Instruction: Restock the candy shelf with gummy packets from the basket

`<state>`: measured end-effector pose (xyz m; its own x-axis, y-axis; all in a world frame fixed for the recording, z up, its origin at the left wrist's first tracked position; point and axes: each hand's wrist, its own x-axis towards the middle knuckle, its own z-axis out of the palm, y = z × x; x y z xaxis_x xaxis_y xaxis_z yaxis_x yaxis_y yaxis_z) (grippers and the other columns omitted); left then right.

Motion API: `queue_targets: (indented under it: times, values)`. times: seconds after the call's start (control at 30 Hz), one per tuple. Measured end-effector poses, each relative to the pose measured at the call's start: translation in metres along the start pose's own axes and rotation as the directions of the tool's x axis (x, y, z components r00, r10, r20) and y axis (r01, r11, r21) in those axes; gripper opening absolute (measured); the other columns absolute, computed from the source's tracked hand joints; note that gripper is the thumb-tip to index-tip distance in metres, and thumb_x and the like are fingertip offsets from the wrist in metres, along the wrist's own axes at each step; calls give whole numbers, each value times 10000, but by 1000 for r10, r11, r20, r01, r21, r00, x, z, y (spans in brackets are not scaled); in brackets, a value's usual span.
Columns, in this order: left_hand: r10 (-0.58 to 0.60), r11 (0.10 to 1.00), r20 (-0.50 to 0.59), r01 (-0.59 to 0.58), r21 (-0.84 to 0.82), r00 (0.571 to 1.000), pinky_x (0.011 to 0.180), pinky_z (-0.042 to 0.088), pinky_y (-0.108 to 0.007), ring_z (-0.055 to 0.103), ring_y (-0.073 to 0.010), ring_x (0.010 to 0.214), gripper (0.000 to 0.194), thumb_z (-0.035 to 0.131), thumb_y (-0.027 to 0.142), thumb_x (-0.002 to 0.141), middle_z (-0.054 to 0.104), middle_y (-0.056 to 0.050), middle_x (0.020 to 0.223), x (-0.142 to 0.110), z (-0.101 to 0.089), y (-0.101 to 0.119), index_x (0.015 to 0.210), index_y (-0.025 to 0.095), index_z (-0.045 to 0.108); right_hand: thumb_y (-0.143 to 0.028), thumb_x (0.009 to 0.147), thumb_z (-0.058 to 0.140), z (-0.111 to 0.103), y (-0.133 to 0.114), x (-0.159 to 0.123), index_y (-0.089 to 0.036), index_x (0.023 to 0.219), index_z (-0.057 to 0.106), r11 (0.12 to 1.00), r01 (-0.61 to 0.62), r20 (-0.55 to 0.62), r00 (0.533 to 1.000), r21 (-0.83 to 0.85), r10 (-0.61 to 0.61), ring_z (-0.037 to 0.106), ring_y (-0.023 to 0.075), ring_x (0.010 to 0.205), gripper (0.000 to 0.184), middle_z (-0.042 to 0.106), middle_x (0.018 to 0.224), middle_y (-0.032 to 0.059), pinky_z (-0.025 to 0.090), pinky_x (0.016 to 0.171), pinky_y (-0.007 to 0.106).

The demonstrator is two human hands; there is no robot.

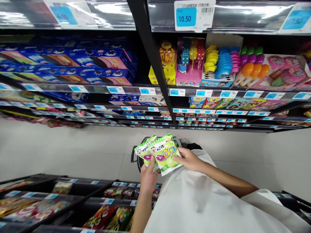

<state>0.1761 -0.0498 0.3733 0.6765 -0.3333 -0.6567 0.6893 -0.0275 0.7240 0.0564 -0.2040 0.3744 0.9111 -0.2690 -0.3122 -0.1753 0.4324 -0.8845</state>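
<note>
Two green candy packets (162, 154) with pink lettering are fanned out over a dark wire shopping basket (135, 155) that stands on the pale floor. My left hand (148, 176) grips their lower left edge from below, fingers closed. My right hand (190, 159) pinches the right edge of the front packet. My white shirt fills the lower right.
Facing shelves hold blue cookie boxes (102, 63) on the left and colourful candy toys (218, 63) on the right, with blue price tags (186, 16) along the rails. A black upright (155, 64) divides them. Close shelves with snack packets (107, 216) lie below my arms.
</note>
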Motion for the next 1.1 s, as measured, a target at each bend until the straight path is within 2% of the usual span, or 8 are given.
queue_targets:
  times: [0.3, 0.57, 0.8, 1.1]
  values:
    - [-18, 999, -26, 19, 45, 999, 652, 612, -265, 717, -200, 865, 687, 935, 522, 524, 734, -69, 1069, -2, 5, -5, 1077, 198, 690, -545, 819, 704, -5, 3, -5, -151, 899, 618, 995, 8, -56, 998, -98, -14, 636, 246, 871, 411, 682, 901, 57, 496, 753, 338]
    - [20, 1000, 29, -20, -20, 999, 712, 605, -236, 704, -165, 895, 551, 926, 412, 606, 713, -70, 1131, -2, 7, -6, 1063, 199, 705, -579, 818, 690, -6, 5, -9, -155, 962, 654, 995, 48, -148, 987, -82, -59, 628, 242, 867, 450, 686, 916, 58, 512, 775, 358]
    - [13, 1000, 120, -10, -24, 993, 784, 601, -286, 714, -184, 908, 552, 874, 415, 699, 702, -89, 1195, 0, -1, -15, 1169, 206, 671, -575, 806, 712, -4, 2, -16, -176, 1011, 649, 999, 46, -172, 984, 23, -42, 666, 254, 910, 453, 713, 1009, 75, 537, 855, 402]
    - [-10, 999, 72, 13, -40, 997, 705, 600, -251, 712, -205, 953, 633, 899, 452, 650, 689, -106, 1220, 1, -22, -23, 1175, 198, 651, -527, 765, 773, 10, 7, -18, -173, 998, 631, 998, 5, -146, 989, 63, 4, 686, 267, 933, 447, 728, 1014, 83, 547, 875, 427]
